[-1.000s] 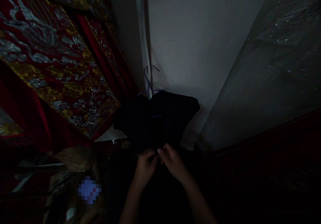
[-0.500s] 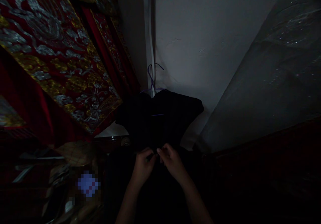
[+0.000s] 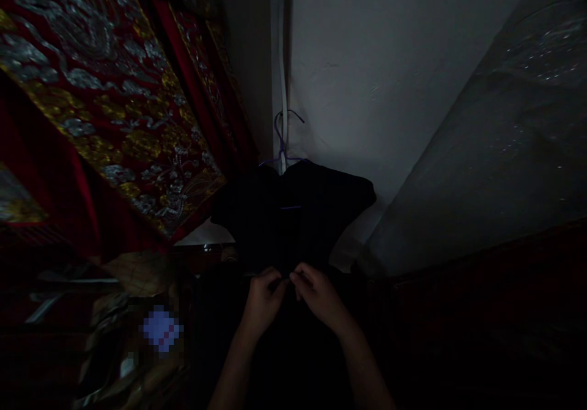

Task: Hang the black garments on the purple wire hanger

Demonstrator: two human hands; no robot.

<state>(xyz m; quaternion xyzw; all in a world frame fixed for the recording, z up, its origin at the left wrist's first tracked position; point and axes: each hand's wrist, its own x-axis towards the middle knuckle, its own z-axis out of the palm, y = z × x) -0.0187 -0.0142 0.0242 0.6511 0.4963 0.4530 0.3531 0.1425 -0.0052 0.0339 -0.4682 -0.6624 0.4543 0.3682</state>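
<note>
Where its dark front narrows below the neck opening, the black garment lies straight ahead of both hands and at their fingertips, its long axis running from the shoulders down toward the person. Neither hand is nearer: the left hand and right hand meet it side by side near its midline, tips almost touching. Each appears closed in a thumb-and-finger pinch on the cloth; it is too dark to tell whether a fastening sits between them. Beyond the hands, the garment hangs on a purple hanger, hooked at a pale upright strip against the wall. Red embroidered cloth slants down on the left, clear plastic sheeting on the right.
</note>
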